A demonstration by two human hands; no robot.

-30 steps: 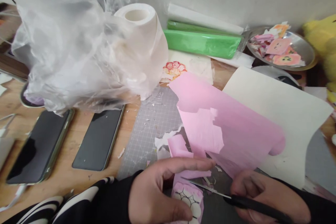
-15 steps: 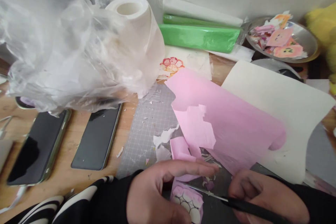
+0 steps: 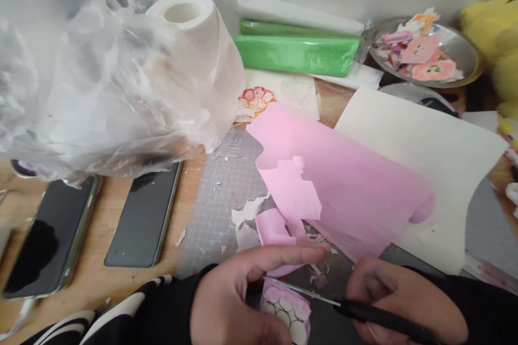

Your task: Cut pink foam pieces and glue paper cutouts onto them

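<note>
At the bottom middle, my left hand pinches a small pink paper piece printed with white rounded shapes outlined in black. My right hand at the bottom right is closed on black-handled scissors. Their thin blade reaches left to the top edge of the small piece. Just beyond both hands lies a large pink sheet with a ragged cut edge, curling over a cream sheet. Pink and white offcuts lie on the grey cutting mat.
Two dark phones lie at the left on the wooden table. A crumpled clear plastic bag covers a paper roll. Green paper packs and a metal dish of scraps sit by the wall. A yellow plush is at right.
The view has drifted slightly, so everything sits further left. The scissor blade has moved a little left along the small pink piece. Both hands keep their grips.
</note>
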